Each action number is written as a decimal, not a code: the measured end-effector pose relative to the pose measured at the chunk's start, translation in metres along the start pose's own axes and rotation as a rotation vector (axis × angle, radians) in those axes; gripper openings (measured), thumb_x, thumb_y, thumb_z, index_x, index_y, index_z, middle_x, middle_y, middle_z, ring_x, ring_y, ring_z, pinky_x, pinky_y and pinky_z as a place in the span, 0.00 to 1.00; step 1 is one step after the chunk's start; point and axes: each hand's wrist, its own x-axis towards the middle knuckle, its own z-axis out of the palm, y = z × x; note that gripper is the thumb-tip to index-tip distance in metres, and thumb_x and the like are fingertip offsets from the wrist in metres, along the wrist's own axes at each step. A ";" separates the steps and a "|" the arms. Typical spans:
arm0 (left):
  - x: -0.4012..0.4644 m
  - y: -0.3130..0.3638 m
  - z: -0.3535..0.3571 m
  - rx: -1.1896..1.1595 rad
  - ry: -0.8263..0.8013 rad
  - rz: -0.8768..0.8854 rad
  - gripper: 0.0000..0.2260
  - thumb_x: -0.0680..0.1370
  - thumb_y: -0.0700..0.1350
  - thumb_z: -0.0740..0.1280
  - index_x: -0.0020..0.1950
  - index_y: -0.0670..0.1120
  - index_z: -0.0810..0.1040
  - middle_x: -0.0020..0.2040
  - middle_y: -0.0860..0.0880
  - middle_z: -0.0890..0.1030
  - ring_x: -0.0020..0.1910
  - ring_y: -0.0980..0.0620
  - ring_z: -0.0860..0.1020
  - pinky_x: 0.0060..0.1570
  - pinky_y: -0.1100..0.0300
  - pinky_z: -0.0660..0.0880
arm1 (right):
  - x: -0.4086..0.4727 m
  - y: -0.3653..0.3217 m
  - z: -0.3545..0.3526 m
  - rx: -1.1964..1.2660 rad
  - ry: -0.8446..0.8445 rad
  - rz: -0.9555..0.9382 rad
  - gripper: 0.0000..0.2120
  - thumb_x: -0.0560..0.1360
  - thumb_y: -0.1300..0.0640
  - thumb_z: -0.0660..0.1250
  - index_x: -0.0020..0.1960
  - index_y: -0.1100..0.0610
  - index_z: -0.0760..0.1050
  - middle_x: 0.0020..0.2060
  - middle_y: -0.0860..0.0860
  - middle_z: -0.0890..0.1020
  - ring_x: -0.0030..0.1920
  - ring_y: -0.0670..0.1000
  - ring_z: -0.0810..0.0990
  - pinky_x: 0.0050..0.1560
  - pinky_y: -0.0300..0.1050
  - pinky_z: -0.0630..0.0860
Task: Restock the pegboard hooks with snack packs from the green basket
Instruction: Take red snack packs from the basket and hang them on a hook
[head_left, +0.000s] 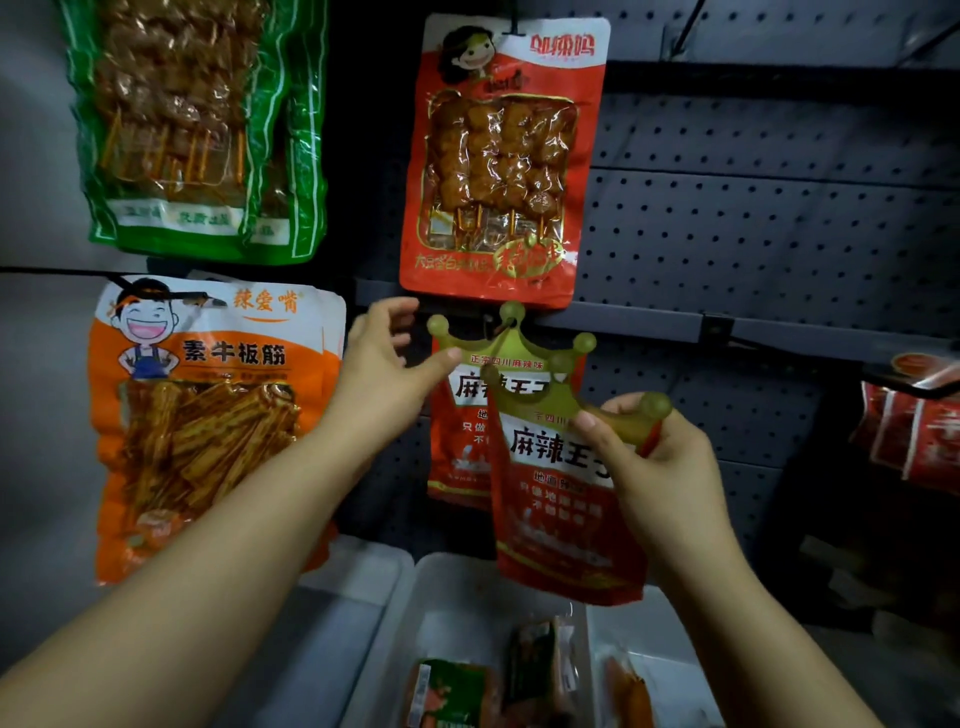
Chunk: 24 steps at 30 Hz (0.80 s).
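My right hand (649, 452) pinches the gold crown-shaped top of a red snack pack (561, 514) and holds it tilted in front of the pegboard (727, 234). Behind it an identical crown-topped red pack (457, 415) hangs on a hook (501, 327). My left hand (387, 364) reaches to that hanging pack, thumb touching the left side of its crown, fingers loosely spread. The green basket is not in view.
A red skewer pack (498, 156) hangs above the hook, green packs (197, 130) at upper left, orange packs (208, 415) at left, more red packs (914, 426) at far right. Pale bins (457, 587) below hold several snack packs (452, 691).
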 end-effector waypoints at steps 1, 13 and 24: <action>-0.008 0.004 -0.005 -0.041 -0.011 0.044 0.16 0.73 0.44 0.72 0.56 0.54 0.71 0.58 0.53 0.74 0.56 0.57 0.73 0.57 0.62 0.71 | -0.004 -0.006 -0.001 0.005 -0.031 -0.027 0.08 0.72 0.54 0.71 0.37 0.52 0.75 0.32 0.39 0.83 0.33 0.37 0.80 0.29 0.26 0.71; -0.074 0.061 -0.036 -0.396 -0.159 0.181 0.05 0.64 0.51 0.70 0.37 0.56 0.84 0.36 0.58 0.84 0.36 0.64 0.81 0.35 0.73 0.74 | -0.045 -0.060 0.002 0.137 -0.260 -0.208 0.07 0.70 0.55 0.72 0.37 0.49 0.75 0.36 0.43 0.83 0.38 0.43 0.83 0.35 0.37 0.79; -0.058 0.089 -0.035 -0.324 -0.058 0.186 0.06 0.72 0.43 0.72 0.37 0.53 0.83 0.33 0.55 0.84 0.34 0.61 0.81 0.34 0.70 0.75 | -0.036 -0.078 0.005 0.368 -0.273 -0.144 0.08 0.67 0.45 0.68 0.36 0.49 0.78 0.33 0.47 0.85 0.33 0.46 0.85 0.31 0.35 0.78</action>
